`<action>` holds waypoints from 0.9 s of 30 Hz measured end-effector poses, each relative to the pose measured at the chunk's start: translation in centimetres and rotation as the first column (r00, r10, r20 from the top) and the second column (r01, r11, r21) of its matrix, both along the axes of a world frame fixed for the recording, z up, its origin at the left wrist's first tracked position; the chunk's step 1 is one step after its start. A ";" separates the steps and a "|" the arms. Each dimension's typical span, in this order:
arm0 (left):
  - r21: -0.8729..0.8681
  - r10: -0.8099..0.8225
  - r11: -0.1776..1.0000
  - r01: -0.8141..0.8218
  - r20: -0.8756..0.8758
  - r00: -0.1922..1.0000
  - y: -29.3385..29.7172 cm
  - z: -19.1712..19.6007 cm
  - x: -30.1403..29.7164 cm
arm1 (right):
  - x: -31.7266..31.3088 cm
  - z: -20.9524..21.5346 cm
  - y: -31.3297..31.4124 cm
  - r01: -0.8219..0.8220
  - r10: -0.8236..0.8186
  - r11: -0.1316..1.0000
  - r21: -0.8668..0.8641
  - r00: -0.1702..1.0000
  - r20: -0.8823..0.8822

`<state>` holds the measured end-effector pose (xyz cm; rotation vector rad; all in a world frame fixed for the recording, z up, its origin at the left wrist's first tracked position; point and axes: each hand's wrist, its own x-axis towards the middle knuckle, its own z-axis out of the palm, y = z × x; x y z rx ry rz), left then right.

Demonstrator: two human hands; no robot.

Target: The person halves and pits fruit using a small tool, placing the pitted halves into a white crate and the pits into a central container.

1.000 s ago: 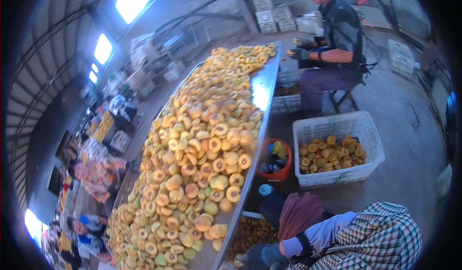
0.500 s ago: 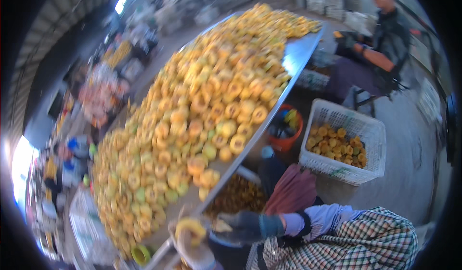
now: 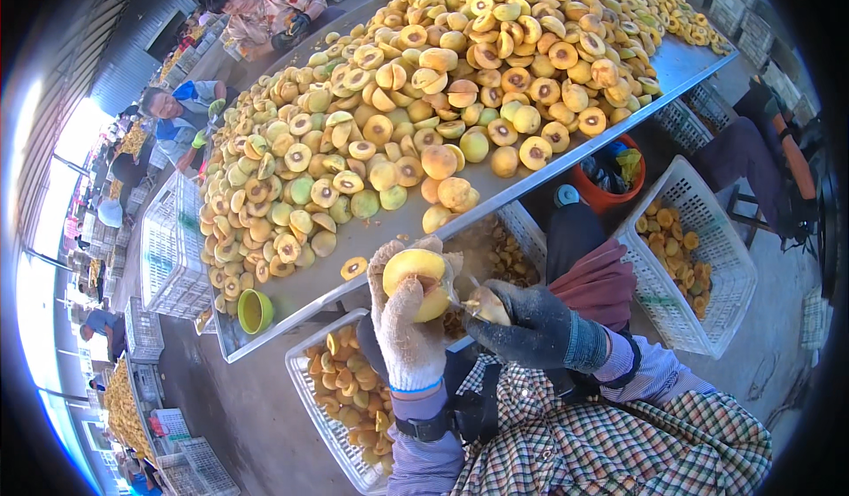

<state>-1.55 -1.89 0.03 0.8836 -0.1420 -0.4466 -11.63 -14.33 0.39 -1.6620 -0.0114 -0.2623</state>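
My left hand (image 3: 409, 341), in a pale dusty work glove, is closed around a cut yellow peach (image 3: 416, 270), its cut side partly turned toward my right hand. In a dark grey glove, my right hand (image 3: 535, 326) grips a small hand tool (image 3: 486, 305) with a pale rounded end and a thin metal part beside the peach. The exact shape of the tool's tip is hard to make out. Both hands are just off the near edge of a metal table (image 3: 354, 241) heaped with halved peaches (image 3: 380, 129), many showing brown pit hollows.
Below my left arm stands a white crate (image 3: 305, 385) of peach pieces; another crate (image 3: 707, 332) stands at right. A green cup (image 3: 255, 311) sits at the table's corner. An orange bucket (image 3: 610, 197) is beneath the edge. Other people sit around the table.
The view has swung, and the table and heap now appear farther right. My hands have come up from the lower edge and closer together, still holding the peach and tool.
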 end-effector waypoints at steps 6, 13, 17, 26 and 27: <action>0.006 0.104 0.994 -0.105 0.042 0.994 -1.0 0.5 -1.3 | 0.3 -0.1 0.5 -0.010 0.009 1.000 -0.022 0.997 -0.071; -0.019 0.155 0.988 -0.154 0.110 0.982 -0.7 0.1 -1.8 | 0.8 -0.2 1.3 0.025 -0.033 0.995 -0.100 0.996 -0.077; 0.101 0.278 0.935 -0.340 0.387 0.879 -2.5 1.4 -3.1 | 1.0 -1.4 2.2 0.097 -0.095 0.994 -0.053 0.994 0.048; 0.149 0.152 0.947 -0.285 0.573 0.805 -2.1 1.8 -2.2 | 1.0 1.6 0.3 -0.158 0.329 0.858 0.489 0.900 -0.285; 0.117 0.177 0.952 -0.281 0.541 0.822 -2.4 1.9 -2.2 | 1.0 1.8 0.2 -0.161 0.339 0.854 0.495 0.894 -0.293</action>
